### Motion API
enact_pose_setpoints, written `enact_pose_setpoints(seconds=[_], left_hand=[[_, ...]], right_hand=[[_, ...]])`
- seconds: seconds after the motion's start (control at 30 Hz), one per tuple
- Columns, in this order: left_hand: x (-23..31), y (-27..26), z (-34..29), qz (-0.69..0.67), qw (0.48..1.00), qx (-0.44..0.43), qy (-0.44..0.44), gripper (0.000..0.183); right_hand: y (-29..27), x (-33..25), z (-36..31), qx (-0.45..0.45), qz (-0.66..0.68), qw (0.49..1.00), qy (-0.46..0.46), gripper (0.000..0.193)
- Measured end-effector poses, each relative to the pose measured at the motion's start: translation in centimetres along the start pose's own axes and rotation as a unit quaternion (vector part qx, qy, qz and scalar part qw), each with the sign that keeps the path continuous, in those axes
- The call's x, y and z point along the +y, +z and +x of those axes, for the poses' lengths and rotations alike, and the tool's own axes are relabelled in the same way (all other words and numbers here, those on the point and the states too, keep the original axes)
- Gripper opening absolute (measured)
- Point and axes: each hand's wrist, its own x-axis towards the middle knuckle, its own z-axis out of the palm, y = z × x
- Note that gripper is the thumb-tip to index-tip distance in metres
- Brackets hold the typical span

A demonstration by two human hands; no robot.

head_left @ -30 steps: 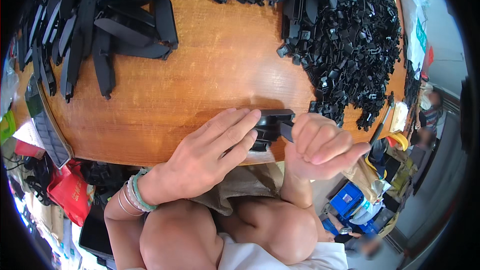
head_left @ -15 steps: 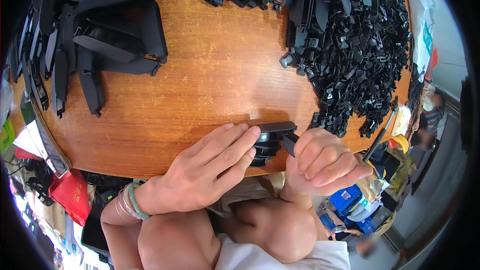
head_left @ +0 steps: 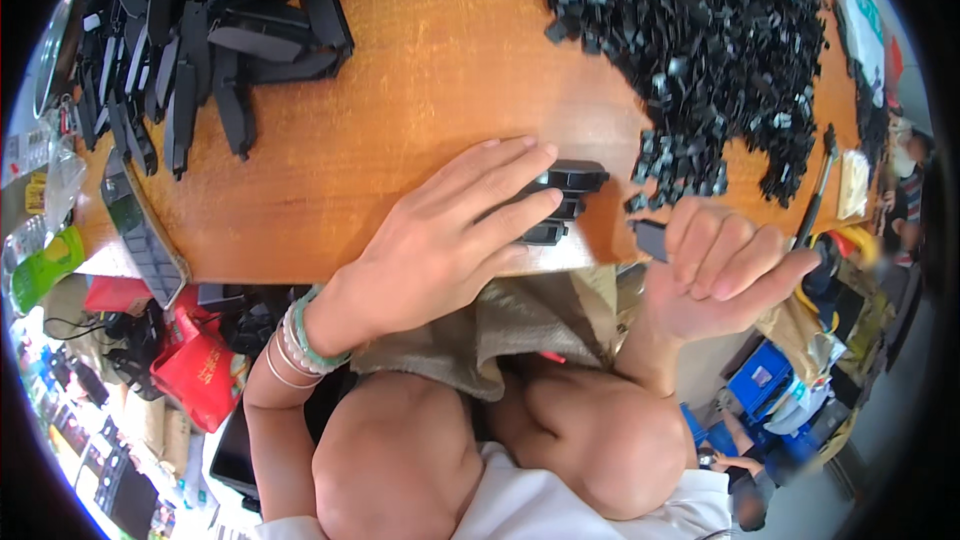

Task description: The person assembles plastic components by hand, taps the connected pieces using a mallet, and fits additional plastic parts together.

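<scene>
My left hand (head_left: 440, 225) lies over a small stack of black plastic parts (head_left: 578, 177) at the near edge of the table, its fingers laid across their left ends and holding them. The thumb is hidden. The right ends of the stacked parts stick out past my fingertips. To the right, apart from the stack, my right hand (head_left: 725, 265) is closed, with a small flat black plastic piece (head_left: 652, 239) sticking out from its curled fingers toward the left.
A large heap of small black clips (head_left: 720, 70) spreads over the right of the wooden table (head_left: 420, 70). Long black parts (head_left: 180, 60) pile up at the far left. A phone (head_left: 140, 230) lies at the left edge; a dark-handled tool (head_left: 818, 185) lies at the right.
My right hand has moved away from the stack to the right, toward the clips, with the small piece in it. The left hand stays on the stack. The view has shifted.
</scene>
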Motion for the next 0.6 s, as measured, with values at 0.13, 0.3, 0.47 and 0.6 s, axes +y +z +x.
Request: enact_pose_setpoints(seconds=[0.13,0.3,0.47,0.6], left_hand=[[1.9,0.3,-2.6,-0.09,0.993,-0.072,0.016,0.048],[3.2,1.1,-1.7,-0.118,0.992,-0.042,0.0,0.047],[7.0,2.8,1.1,-0.204,0.967,0.027,-0.149,0.069],[5.2,3.8,0.7,-0.115,0.989,0.063,-0.064,0.061]], right_hand=[[-1.4,-1.5,-1.6,-0.013,0.016,1.0,-0.002,0.076],[-1.0,-0.2,-3.8,0.048,0.083,0.995,0.033,0.07],[0.8,2.2,-4.2,-0.06,-0.094,0.99,-0.083,0.033],[0.4,-0.4,-4.7,-0.082,-0.267,0.96,-0.02,0.039]])
